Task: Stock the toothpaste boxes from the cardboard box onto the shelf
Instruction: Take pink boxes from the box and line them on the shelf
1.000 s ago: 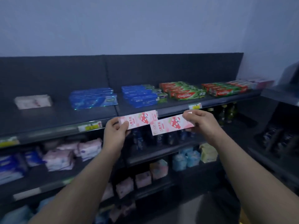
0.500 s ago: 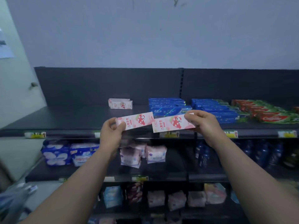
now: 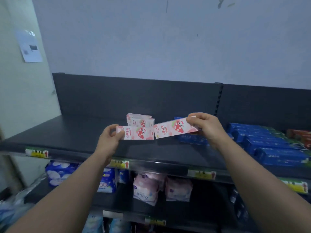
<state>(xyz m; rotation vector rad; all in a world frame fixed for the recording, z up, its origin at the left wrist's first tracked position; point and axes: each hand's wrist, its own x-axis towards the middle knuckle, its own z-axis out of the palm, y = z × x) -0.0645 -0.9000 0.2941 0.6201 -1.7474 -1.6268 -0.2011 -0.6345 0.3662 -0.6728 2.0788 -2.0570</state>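
My left hand (image 3: 109,140) pinches the left end of a pink strawberry toothpaste box (image 3: 136,132), held level above the dark top shelf (image 3: 75,137). Gripped at its right end by my right hand (image 3: 207,126) is a second pink toothpaste box (image 3: 173,130), tilted up to the right. Both boxes hover just in front of a small stack of the same pink boxes (image 3: 140,120) lying on the shelf. The cardboard box is out of view.
Blue toothpaste boxes (image 3: 269,145) fill the shelf to the right, with red ones (image 3: 301,137) at the far edge. The lower shelf holds blue packs (image 3: 58,172) and pink packs (image 3: 146,189). Price tags (image 3: 37,153) line the shelf rim. A side wall stands at left.
The view has swung left and closer to the shelf. Both hands with their pink boxes have risen over the top shelf, toward the pink stack.
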